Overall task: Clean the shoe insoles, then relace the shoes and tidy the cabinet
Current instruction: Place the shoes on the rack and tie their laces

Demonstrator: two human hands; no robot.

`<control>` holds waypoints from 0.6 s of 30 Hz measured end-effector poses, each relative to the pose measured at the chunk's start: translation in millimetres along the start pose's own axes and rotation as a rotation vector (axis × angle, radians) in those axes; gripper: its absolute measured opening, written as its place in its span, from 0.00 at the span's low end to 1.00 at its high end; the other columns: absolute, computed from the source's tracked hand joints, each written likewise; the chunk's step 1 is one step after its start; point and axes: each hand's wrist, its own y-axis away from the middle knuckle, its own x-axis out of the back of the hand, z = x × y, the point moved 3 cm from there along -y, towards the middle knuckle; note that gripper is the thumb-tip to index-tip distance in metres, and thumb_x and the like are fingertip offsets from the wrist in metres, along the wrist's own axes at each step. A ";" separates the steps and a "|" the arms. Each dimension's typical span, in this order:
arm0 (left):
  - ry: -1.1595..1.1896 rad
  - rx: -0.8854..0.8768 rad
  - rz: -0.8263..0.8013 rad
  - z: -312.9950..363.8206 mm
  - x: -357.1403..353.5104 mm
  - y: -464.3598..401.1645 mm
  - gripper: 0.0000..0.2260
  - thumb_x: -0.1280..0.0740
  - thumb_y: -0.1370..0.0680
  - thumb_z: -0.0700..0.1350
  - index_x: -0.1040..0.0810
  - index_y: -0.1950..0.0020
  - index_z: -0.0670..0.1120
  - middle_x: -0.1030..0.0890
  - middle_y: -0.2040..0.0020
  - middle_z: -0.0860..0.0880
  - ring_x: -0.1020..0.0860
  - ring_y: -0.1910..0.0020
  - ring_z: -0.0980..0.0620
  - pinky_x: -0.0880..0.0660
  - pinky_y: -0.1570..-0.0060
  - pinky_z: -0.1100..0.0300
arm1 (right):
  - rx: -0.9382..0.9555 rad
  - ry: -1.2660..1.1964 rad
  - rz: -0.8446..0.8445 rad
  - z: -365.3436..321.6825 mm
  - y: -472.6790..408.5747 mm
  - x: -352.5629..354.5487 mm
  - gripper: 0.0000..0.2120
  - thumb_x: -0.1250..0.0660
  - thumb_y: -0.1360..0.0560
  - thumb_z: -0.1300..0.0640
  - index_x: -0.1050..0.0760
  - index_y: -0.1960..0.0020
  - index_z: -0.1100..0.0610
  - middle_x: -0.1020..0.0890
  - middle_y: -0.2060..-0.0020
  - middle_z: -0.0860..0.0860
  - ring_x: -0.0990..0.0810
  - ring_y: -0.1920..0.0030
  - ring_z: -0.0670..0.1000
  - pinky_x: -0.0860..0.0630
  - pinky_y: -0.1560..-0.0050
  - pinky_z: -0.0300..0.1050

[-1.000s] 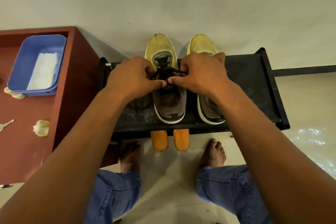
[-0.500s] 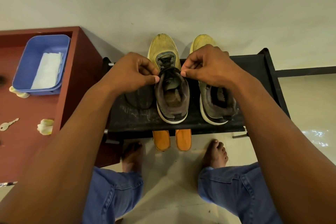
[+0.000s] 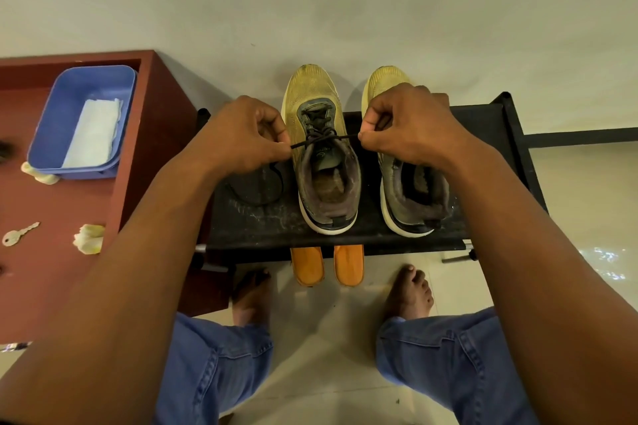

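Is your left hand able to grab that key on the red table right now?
Probably not yet: the left hand is pinching the lace. Nothing blocks the way to the key on the table, so it would need to let go first.

Probably home entryway: shoe rack [image 3: 483, 121]

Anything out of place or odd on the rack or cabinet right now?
Yes: two orange insoles poke out under the rack, not in the shoes. A loose black lace lies beside the left shoe, and crumpled scraps sit on the cabinet.

Yellow shoes [image 3: 312, 107] (orange insoles [image 3: 307, 266]), blue tub [image 3: 51, 121].
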 end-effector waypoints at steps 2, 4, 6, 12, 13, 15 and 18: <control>-0.007 0.005 0.004 0.6 0.8 0.3 0.04 0.22 0.27 0.40 0.15 0.59 0.48 0.17 0.69 0.54 0.22 0.70 0.60 0.27 0.67 0.68 | -0.003 -0.007 -0.007 -0.6 0.3 0.6 0.03 0.27 0.28 0.50 0.18 0.59 0.49 0.16 0.63 0.43 0.19 0.55 0.45 0.34 0.34 0.58; -0.009 0.014 0.006 1.2 1.7 0.7 0.04 0.22 0.27 0.40 0.15 0.58 0.48 0.17 0.69 0.52 0.21 0.69 0.59 0.26 0.66 0.67 | -0.005 -0.013 -0.009 -1.5 0.9 0.9 0.03 0.27 0.29 0.51 0.18 0.59 0.50 0.16 0.63 0.43 0.19 0.56 0.45 0.32 0.34 0.58; -0.018 0.025 0.005 1.5 2.2 1.5 0.05 0.22 0.27 0.40 0.15 0.58 0.48 0.16 0.67 0.51 0.20 0.68 0.57 0.25 0.64 0.64 | -0.008 -0.005 -0.008 -1.8 1.3 1.2 0.03 0.27 0.29 0.51 0.18 0.59 0.50 0.16 0.64 0.43 0.19 0.56 0.45 0.31 0.35 0.58; -0.015 0.050 -0.028 1.7 3.1 3.3 0.04 0.22 0.27 0.39 0.14 0.57 0.47 0.14 0.66 0.49 0.14 0.59 0.47 0.19 0.54 0.55 | -0.032 0.023 -0.005 -4.6 2.2 1.6 0.03 0.27 0.29 0.51 0.18 0.58 0.50 0.16 0.64 0.44 0.18 0.56 0.47 0.31 0.34 0.58; -0.007 0.056 -0.028 0.7 3.2 2.8 0.04 0.22 0.26 0.39 0.13 0.57 0.48 0.14 0.66 0.50 0.14 0.58 0.46 0.18 0.52 0.53 | -0.030 0.027 -0.006 -5.7 2.5 1.4 0.03 0.28 0.28 0.50 0.18 0.58 0.49 0.17 0.64 0.43 0.18 0.55 0.47 0.32 0.34 0.58; 0.012 0.058 -0.026 -2.0 3.5 1.8 0.04 0.23 0.25 0.40 0.13 0.56 0.49 0.14 0.65 0.50 0.14 0.56 0.42 0.18 0.48 0.47 | -0.024 0.027 -0.014 -7.0 2.9 1.5 0.04 0.29 0.27 0.49 0.17 0.57 0.48 0.16 0.64 0.42 0.18 0.54 0.47 0.33 0.34 0.58; 0.036 0.029 -0.005 -3.8 6.1 0.8 0.03 0.25 0.23 0.43 0.12 0.56 0.48 0.13 0.62 0.50 0.16 0.52 0.39 0.20 0.44 0.42 | -0.040 0.040 -0.059 -7.7 2.4 2.0 0.09 0.29 0.25 0.44 0.16 0.59 0.48 0.16 0.64 0.43 0.18 0.53 0.48 0.34 0.34 0.59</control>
